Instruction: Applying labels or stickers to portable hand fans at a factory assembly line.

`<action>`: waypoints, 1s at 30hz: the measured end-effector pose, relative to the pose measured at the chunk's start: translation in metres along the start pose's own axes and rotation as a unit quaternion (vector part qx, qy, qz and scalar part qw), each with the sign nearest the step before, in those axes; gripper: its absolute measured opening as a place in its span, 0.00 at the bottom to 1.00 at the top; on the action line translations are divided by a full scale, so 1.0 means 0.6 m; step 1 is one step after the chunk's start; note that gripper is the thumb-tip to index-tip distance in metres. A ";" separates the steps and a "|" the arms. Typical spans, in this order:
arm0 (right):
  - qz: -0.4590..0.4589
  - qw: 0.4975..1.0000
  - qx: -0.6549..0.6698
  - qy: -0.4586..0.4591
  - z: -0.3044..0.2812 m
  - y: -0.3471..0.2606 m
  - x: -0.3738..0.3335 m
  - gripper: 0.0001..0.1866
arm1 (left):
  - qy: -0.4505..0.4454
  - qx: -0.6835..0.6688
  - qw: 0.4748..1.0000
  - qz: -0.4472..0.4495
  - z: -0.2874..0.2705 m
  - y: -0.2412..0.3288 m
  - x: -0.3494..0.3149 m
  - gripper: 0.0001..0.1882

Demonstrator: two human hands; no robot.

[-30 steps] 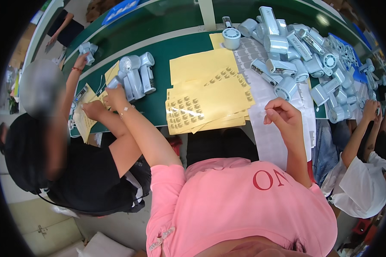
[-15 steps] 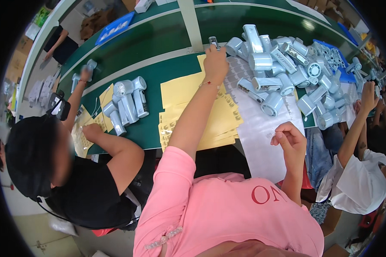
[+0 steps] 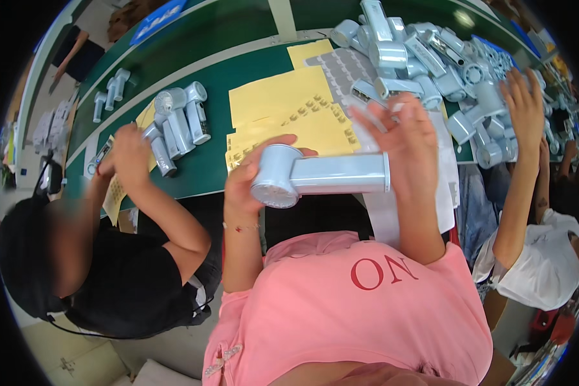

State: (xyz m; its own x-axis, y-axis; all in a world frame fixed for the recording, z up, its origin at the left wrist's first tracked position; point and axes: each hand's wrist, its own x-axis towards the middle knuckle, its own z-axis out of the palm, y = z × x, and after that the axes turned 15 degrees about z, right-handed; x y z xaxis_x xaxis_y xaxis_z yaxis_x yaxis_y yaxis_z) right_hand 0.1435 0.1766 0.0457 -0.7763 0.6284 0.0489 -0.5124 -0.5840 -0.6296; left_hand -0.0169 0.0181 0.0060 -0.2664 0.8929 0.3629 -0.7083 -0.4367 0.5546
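Observation:
My left hand [image 3: 246, 177] grips a light blue handheld fan [image 3: 338, 174] by its round head, above the near table edge. The fan lies level, with its handle stretching to the right. Beyond the handle's free end, my right hand [image 3: 410, 138] is raised with its fingers bent. Motion smears those fingers, and whether something small sits between the fingertips is unclear. Behind the fan lie yellow sheets [image 3: 257, 106] bearing rows of small grey labels, beside a white and grey label sheet [image 3: 344, 71].
Many light blue fans [image 3: 389, 55] are heaped at the back right, near a blue tray [image 3: 495, 51]. At left, a person in black [image 3: 128, 283] works beside a smaller fan pile [image 3: 180, 122]. On the right, another person's hand [image 3: 524, 103] reaches over the fans.
My left hand has come back from the far table edge with a fan, now in front of me. My right hand has risen toward the handle's end. The left neighbour has drawn both hands together.

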 end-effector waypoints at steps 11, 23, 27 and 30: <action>-0.085 0.990 -0.085 0.069 0.062 0.047 -0.021 0.06 | 0.175 -0.271 0.937 0.137 0.037 -0.094 -0.003 0.40; 0.055 0.990 -0.125 0.039 0.010 0.069 -0.057 0.06 | 0.278 0.064 0.955 0.078 0.023 -0.060 0.028 0.37; 0.118 0.968 -0.222 0.021 0.007 0.076 -0.078 0.06 | 0.265 0.063 0.960 0.059 0.024 -0.056 0.025 0.36; 0.167 0.952 -0.255 0.013 0.015 0.085 -0.089 0.05 | 0.275 0.070 0.957 0.060 0.036 -0.057 0.019 0.35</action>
State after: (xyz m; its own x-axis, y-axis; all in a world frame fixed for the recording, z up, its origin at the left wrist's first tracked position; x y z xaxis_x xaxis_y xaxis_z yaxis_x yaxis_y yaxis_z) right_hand 0.1556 0.1088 0.0182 -0.8524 0.4674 -0.2343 0.0109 -0.4322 -0.9017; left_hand 0.0184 0.0410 0.0070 -0.6709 0.7415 0.0025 -0.5672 -0.5154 0.6424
